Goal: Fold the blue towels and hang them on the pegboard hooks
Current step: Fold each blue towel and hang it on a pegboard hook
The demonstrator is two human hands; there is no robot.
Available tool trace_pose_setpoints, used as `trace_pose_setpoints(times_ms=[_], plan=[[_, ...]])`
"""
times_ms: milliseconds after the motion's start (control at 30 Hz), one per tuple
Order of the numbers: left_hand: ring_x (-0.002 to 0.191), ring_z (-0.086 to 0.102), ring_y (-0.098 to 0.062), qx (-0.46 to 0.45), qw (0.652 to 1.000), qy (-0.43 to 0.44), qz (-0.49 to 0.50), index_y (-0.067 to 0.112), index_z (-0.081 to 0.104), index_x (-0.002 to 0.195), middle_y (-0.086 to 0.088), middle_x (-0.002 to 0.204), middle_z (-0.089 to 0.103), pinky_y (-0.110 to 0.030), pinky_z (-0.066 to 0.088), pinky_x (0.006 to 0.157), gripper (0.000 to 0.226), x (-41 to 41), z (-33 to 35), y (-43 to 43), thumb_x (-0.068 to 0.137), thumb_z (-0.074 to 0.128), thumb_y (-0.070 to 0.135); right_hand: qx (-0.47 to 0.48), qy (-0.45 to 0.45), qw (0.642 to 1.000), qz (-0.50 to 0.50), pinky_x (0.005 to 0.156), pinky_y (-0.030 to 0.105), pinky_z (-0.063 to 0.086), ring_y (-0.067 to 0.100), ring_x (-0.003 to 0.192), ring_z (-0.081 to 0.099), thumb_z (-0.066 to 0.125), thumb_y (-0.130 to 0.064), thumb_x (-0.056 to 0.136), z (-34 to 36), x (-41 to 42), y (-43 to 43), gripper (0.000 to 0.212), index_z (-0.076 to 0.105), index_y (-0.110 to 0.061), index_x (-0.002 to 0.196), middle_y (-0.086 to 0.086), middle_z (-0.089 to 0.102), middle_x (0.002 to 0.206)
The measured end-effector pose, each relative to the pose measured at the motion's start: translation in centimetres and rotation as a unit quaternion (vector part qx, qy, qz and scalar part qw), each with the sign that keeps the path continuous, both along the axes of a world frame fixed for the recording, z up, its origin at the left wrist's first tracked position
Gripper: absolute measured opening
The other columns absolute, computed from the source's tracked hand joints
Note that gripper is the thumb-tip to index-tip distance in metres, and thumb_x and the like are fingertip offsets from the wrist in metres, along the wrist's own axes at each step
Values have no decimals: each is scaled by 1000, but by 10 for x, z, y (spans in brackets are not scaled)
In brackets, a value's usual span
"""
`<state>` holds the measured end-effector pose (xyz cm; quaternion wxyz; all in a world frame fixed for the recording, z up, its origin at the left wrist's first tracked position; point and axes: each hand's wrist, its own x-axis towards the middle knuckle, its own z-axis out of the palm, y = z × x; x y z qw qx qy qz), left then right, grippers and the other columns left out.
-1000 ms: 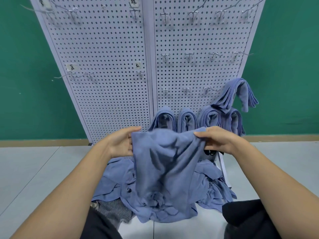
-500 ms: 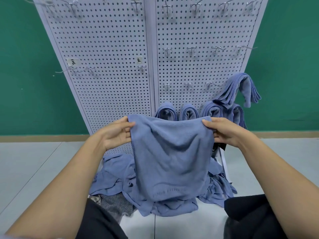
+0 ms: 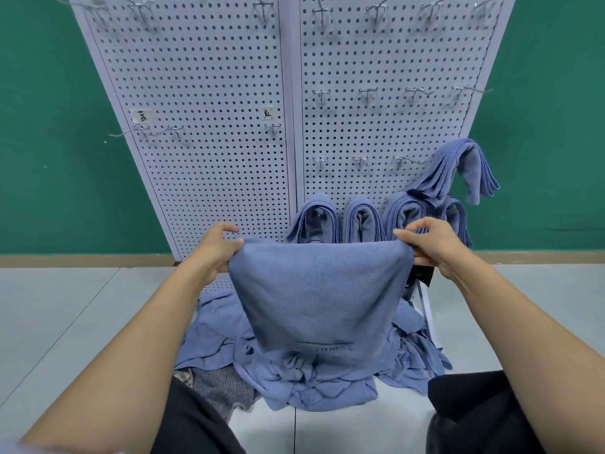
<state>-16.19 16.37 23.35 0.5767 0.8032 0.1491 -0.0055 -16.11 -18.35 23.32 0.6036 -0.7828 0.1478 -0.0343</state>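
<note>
I hold a blue towel stretched flat in front of me, hanging down from its top edge. My left hand pinches its upper left corner and my right hand pinches its upper right corner. Behind it stands the white pegboard with rows of metal hooks. Several folded blue towels hang on the lowest hooks of the right panel, and one more is draped on a hook above them at the right. A heap of loose blue towels lies on the floor below.
A green wall is behind the pegboard. The floor is pale grey tile. A striped grey cloth lies at the heap's left edge. My dark-clothed knees are at the bottom of the view.
The towel has been lifted off the heap and pulled taut; my hands have moved apart and its top edge is now straight and smooth.
</note>
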Motion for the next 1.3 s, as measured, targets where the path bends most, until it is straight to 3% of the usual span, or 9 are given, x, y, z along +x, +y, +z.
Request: trace_pose_setpoints(times_ms=[133,333,500,567,667,867,1033,1133,1300], plan=[[63,52,-15,-63,997,-24,20,12,57,91,-6,76,58,-27,50,59,6,-1,0,3,92,62,11,33,-51,998,-16,37,14,43,-1,35,46,68,-15,87,-2,-1,2,16,58,-15,75,2,54,65],[73,60,-11,-120,992,-41,-12,11,70,91,0,85,68,-19,51,61,6,-3,6,3,86,68,8,71,-53,996,32,62,21,46,11,70,53,66,-9,88,5,-2,-2,6,66,-15,86,-1,58,77],[81,62,-17,-67,996,-43,-24,10,69,100,-9,93,66,-26,54,75,32,-3,9,4,76,71,-10,-37,-46,994,87,52,9,45,9,71,54,69,8,80,6,-4,-1,33,65,-12,105,1,60,82],[81,60,-19,-17,998,-47,-31,10,70,102,-10,91,66,-27,53,77,38,-3,8,4,73,70,-15,-112,-56,988,92,59,12,46,12,75,52,67,9,80,3,-2,-3,33,66,-14,104,-1,59,81],[73,52,-15,85,992,-86,-38,12,71,100,-4,82,63,-21,47,64,32,-4,5,0,79,67,-12,-211,-77,970,90,73,28,43,15,76,50,66,4,84,0,0,-5,24,68,-15,98,0,59,78],[62,40,-16,181,971,-151,-39,10,67,77,-2,63,51,-23,32,54,12,-5,6,5,89,64,8,-282,-120,952,22,72,29,35,19,75,47,68,-16,88,-3,4,-7,14,70,-4,84,0,55,67],[68,49,-11,4,988,-130,-78,8,56,79,3,68,56,-26,42,74,19,-4,8,13,94,58,20,-65,-125,990,20,45,18,34,11,50,36,62,-26,92,8,0,-5,34,44,-14,66,0,39,58],[58,54,-8,-183,978,-78,-60,13,57,77,6,59,60,-24,51,64,20,-2,10,7,95,57,23,101,-86,990,43,41,15,33,6,45,36,62,-32,92,15,-2,1,36,42,-19,65,-6,39,53],[62,66,-15,-293,956,4,32,6,65,89,-7,76,68,-24,55,54,13,1,11,-13,87,68,19,122,-21,992,-3,47,20,44,10,47,44,69,-28,87,13,5,13,26,52,-17,69,-1,48,59]])
